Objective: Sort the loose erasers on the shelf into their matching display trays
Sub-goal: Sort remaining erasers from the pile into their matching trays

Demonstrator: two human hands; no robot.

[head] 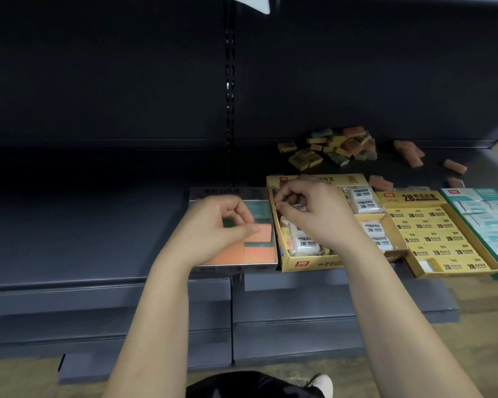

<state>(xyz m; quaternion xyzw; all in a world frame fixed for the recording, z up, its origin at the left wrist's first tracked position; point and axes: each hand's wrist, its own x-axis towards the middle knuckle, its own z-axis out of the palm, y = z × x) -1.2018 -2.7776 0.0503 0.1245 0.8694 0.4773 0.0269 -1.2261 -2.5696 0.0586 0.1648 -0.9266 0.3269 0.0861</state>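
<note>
With left hand (213,225), pinches orange rectangular eraser (263,232) over silver tray (202,267) left of yellow cardboard "2B" tray (314,264); with right hand (314,211), grips wrapped white eraser (298,207) inside it; leaves loose erasers (337,147) heaped behind it.

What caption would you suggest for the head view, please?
Left hand pinches an orange eraser over the silver tray; right hand reaches into the yellow tray.

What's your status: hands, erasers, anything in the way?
Left hand pinches orange eraser over silver tray. Right hand curled in yellow tray of white erasers, grip unclear. Loose pile unsorted behind trays; nothing blocks it.
</note>
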